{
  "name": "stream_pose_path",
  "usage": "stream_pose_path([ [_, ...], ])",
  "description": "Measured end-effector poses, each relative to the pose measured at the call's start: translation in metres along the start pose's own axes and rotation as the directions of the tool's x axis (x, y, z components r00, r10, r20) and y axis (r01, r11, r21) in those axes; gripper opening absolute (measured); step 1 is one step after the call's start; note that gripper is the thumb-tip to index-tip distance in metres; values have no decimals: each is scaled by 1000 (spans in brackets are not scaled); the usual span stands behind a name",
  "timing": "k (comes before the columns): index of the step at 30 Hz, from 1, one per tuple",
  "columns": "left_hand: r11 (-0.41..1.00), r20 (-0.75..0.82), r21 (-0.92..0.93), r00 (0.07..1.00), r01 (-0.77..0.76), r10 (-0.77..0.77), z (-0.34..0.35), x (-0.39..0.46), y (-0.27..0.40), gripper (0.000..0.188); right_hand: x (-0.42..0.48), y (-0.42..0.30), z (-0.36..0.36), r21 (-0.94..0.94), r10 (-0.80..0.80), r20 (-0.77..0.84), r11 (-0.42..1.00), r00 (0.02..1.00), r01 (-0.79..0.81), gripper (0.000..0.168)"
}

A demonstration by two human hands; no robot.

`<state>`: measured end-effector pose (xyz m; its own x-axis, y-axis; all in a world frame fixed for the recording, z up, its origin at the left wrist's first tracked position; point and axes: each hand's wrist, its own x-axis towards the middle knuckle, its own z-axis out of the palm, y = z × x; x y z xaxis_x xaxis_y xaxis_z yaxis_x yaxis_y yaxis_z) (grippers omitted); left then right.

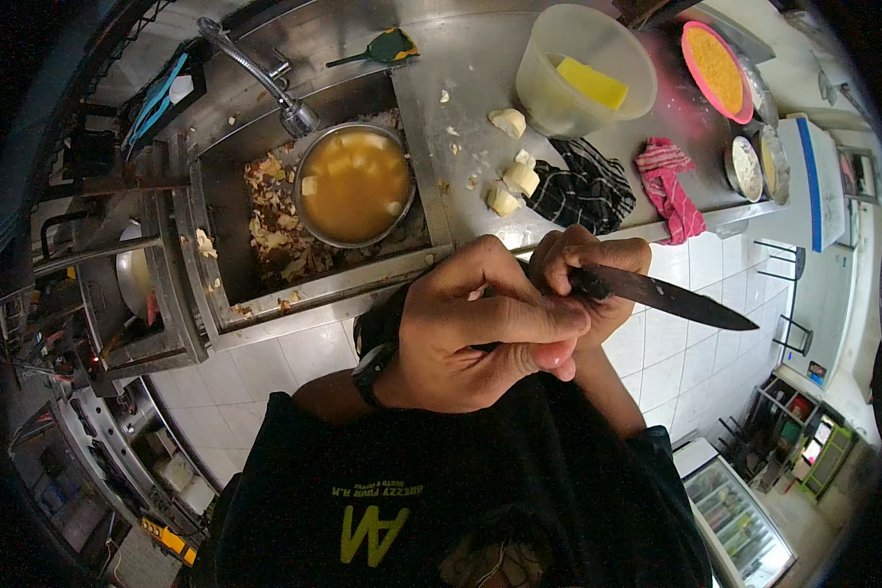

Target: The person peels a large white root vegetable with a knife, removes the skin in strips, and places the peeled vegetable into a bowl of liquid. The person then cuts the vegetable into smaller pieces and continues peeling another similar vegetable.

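Observation:
My right hand (595,283) grips a knife (669,298) by its dark handle, with the dark, stained blade pointing right. My left hand (485,331), a black watch on its wrist, has thumb and fingers pinched together against the right hand; whether anything small is between them is hidden. Both hands are in front of my dark shirt, by the steel counter's front edge. Beyond them, peeled pale root chunks (518,176) lie on the counter (478,81). In the sink (224,198), a metal pot (356,184) holds cloudy brownish water with pale chunks in it.
Peel scraps (272,228) litter the sink beneath a flexible faucet (294,110). A translucent tub (544,88), a black checked cloth (584,187) and a pink striped cloth (669,187) are on the counter. Farther right stand a pink basin of orange crumbs (713,66) and a bowl of white powder (744,169).

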<state>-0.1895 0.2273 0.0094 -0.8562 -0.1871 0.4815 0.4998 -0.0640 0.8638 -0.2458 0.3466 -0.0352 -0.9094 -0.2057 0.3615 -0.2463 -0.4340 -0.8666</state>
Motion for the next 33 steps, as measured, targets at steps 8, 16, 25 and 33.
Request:
stream_pose_path([
  [8,993,132,55,987,-102,94,-10,7,-2,37,3,-7,-7,0,53,0,999,999,-53,54],
  [16,970,66,149,980,-194,186,-1,4,-1,33,0,-2,-9,50,15,27,999,1000,-16,48],
  [25,975,95,148,984,-166,153,-3,4,1,28,2,-1,-11,46,1,70,999,998,-4,19],
  [33,970,98,156,980,-185,171,-5,2,-4,31,1,-1,-13,7,29,69,1000,997,-30,15],
])
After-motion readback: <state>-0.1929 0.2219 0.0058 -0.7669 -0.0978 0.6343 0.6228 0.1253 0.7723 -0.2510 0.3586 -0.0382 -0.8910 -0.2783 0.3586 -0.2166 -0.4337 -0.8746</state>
